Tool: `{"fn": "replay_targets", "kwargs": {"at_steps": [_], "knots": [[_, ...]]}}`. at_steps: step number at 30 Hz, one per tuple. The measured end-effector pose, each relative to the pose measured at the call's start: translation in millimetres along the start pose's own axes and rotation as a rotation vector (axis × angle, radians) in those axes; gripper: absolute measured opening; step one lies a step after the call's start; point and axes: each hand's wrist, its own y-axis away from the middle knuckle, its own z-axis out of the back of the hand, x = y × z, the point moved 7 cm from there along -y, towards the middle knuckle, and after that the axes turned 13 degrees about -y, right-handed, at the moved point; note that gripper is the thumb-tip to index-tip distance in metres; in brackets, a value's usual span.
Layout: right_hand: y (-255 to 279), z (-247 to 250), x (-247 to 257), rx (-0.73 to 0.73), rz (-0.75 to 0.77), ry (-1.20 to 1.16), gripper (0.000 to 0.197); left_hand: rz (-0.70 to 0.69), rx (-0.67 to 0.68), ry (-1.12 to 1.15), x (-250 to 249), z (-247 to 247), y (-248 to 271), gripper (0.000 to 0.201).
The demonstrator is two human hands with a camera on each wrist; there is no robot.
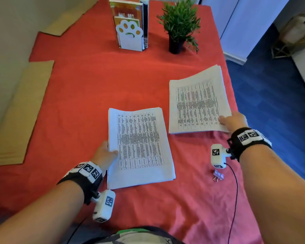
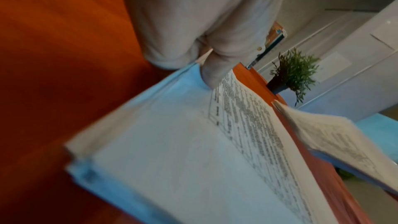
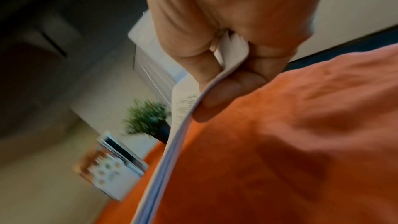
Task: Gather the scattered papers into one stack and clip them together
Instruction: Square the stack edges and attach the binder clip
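Note:
Two bundles of printed paper lie on the red tablecloth (image 1: 88,88). My left hand (image 1: 105,153) grips the left edge of the near paper bundle (image 1: 139,147), thumb on top; the left wrist view shows the thumb (image 2: 215,69) pressing that bundle (image 2: 172,142). My right hand (image 1: 233,121) pinches the near right corner of the far paper bundle (image 1: 197,101), and in the right wrist view the fingers (image 3: 226,94) curl under the lifted corner (image 3: 185,108). A pale purple binder clip (image 1: 217,176) lies on the cloth near my right wrist.
A white paw-shaped bookend (image 1: 129,35) with books stands at the back centre. A potted green plant (image 1: 180,23) stands to its right. Cardboard sheets (image 1: 19,111) lie off the left side. The table's right edge (image 1: 231,85) drops to a blue floor.

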Motion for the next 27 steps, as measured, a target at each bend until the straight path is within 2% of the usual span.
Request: {"fn": "replay_targets", "kwargs": {"at_steps": [4, 7, 9, 13, 16, 18, 21, 23, 25, 27], "knots": [[16, -21, 17, 0.097, 0.015, -0.267, 0.034, 0.031, -0.014, -0.013, 4, 15, 2, 0.035], [60, -64, 21, 0.247, -0.001, -0.412, 0.028, 0.045, 0.011, 0.041, 9, 14, 1, 0.047], [96, -95, 13, 0.314, -0.006, -0.368, 0.023, 0.049, -0.005, 0.075, 8, 13, -2, 0.055], [158, -148, -24, 0.386, -0.079, -0.339, 0.018, 0.031, -0.02, 0.219, -15, 16, 12, 0.048], [181, -162, -37, 0.421, -0.025, -0.193, 0.017, 0.012, -0.037, 0.099, -17, 18, 15, 0.044], [186, -164, -40, 0.427, 0.026, -0.06, 0.025, 0.017, -0.065, 0.035, -13, 19, 17, 0.035], [178, -161, -37, 0.374, 0.169, 0.131, 0.047, -0.056, -0.112, 0.078, -17, 21, 23, 0.029], [166, -155, -30, 0.341, 0.138, -0.007, 0.061, -0.151, -0.137, 0.153, -24, 27, 28, 0.024], [166, -145, -11, 0.377, 0.029, -0.361, 0.071, -0.24, -0.118, 0.234, -33, 35, 33, 0.03], [165, -139, 14, 0.43, 0.007, -0.662, 0.071, -0.33, -0.087, 0.286, -42, 41, 40, 0.038]]}}
